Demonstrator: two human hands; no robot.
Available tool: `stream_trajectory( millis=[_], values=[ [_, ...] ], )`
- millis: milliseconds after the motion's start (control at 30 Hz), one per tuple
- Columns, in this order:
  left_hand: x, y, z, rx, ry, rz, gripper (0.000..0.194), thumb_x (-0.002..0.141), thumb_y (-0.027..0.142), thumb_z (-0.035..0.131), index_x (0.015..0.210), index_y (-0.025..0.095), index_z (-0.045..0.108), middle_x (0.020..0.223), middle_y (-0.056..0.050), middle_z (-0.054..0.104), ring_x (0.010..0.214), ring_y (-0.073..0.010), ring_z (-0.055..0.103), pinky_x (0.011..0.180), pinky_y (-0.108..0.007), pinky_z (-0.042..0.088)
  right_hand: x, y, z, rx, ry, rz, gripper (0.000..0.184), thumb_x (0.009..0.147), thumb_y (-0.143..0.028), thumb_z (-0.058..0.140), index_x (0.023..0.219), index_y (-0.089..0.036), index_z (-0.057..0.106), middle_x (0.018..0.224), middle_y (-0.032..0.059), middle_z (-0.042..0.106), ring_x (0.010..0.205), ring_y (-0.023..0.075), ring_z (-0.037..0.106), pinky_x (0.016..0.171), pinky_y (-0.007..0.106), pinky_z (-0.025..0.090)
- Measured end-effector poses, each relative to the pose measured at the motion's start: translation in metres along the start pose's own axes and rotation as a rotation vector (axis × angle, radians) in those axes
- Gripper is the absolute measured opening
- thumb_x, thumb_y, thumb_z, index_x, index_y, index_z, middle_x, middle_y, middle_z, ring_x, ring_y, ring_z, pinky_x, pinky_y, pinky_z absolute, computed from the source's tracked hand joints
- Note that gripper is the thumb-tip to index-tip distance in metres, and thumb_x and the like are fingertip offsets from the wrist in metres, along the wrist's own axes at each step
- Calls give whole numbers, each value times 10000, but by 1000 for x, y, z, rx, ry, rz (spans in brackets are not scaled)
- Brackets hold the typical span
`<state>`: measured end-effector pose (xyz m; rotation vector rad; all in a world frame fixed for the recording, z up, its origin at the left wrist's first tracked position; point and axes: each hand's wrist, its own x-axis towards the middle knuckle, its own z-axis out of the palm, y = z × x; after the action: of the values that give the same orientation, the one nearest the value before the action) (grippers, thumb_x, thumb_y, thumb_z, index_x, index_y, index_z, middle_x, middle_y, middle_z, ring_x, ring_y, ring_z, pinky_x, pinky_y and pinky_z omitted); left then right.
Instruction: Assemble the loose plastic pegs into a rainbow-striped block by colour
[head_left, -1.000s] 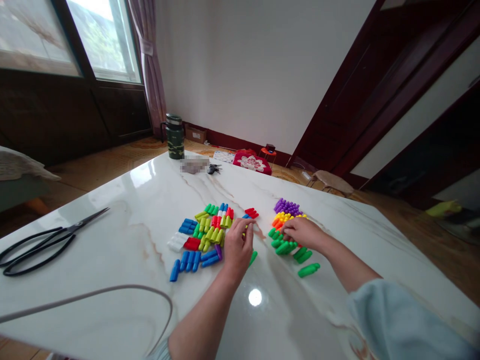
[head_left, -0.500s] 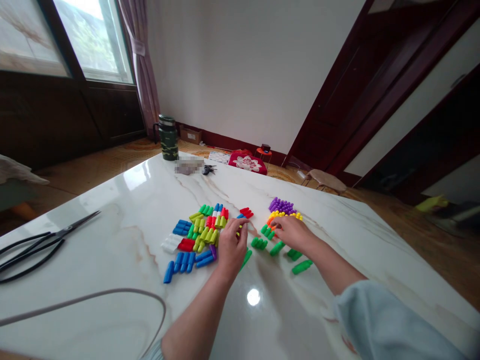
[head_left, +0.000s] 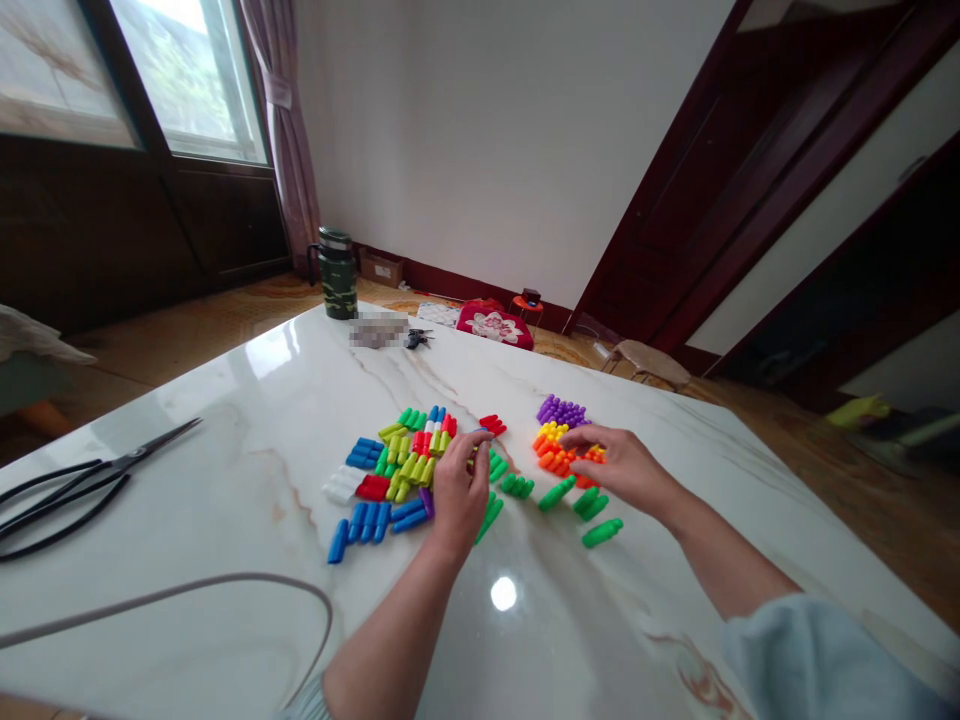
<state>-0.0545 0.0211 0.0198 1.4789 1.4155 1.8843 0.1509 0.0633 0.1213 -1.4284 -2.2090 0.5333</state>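
Rounded plastic toy blocks lie in colour groups on the marble-patterned table [head_left: 247,530]. My left hand [head_left: 459,490] rests beside the mixed pile, its fingers curled in toward the thumb; what they hold, if anything, is hidden. Close to its fingertips are green blocks [head_left: 517,486] and yellow-green blocks [head_left: 416,468]. Over the right-hand group hovers my right hand [head_left: 626,468], thumb and forefinger apart with nothing seen between them. Orange blocks [head_left: 555,462] lie beneath and left of it, with yellow blocks [head_left: 551,431] and purple blocks [head_left: 562,410] behind.
Black-handled scissors [head_left: 112,470] lie at the left, and a grey cable [head_left: 225,578] curves across the near left. Toward the far edge stand a camouflage flask [head_left: 337,275], a blurred-out item [head_left: 379,330] and keys [head_left: 418,339]. A stool [head_left: 646,360] is beyond the table.
My right hand has moved right and its fingers have spread. A green block group that was at its fingertips now lies farther left, by my left hand. More orange blocks show.
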Motion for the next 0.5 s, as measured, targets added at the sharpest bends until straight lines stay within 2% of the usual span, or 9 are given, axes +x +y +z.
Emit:
stream_trajectory(
  millis=[67,167,267,367,500],
  values=[
    [0,0,0,5,-5,3,176,934,242,497,972,196,663,900,-42,666,801,-167,621,715,-276,478,-6,5,-2,-165,-107,-12,311,601,-173,722,895,-267,756,958,1,741,885,224,672,824,328,509],
    [0,-1,0,22,-5,0,185,936,252,495,983,193,664,889,-41,664,761,-159,612,684,-268,469,-12,14,8,-275,-146,-26,291,619,-138,706,863,-287,758,893,-22,739,812,198,665,759,299,490],
    [0,-2,-1,32,-5,-8,185,937,260,497,983,190,663,888,-41,662,740,-152,604,671,-263,463,-13,27,20,-263,-96,-46,202,695,-112,625,798,-243,739,831,-6,724,780,179,649,723,280,473],
    [0,-2,-1,27,-6,-14,184,937,257,497,982,189,662,884,-38,659,756,-153,606,687,-263,464,-9,39,27,-273,7,-40,184,736,-110,583,806,-207,723,831,17,716,774,176,639,733,282,469],
    [0,-2,0,33,-13,-22,183,938,244,493,980,189,662,880,-36,656,766,-153,605,701,-264,464,-3,41,28,-307,60,-18,161,753,-133,593,824,-200,721,848,24,720,773,183,640,744,294,469]
  ],
)
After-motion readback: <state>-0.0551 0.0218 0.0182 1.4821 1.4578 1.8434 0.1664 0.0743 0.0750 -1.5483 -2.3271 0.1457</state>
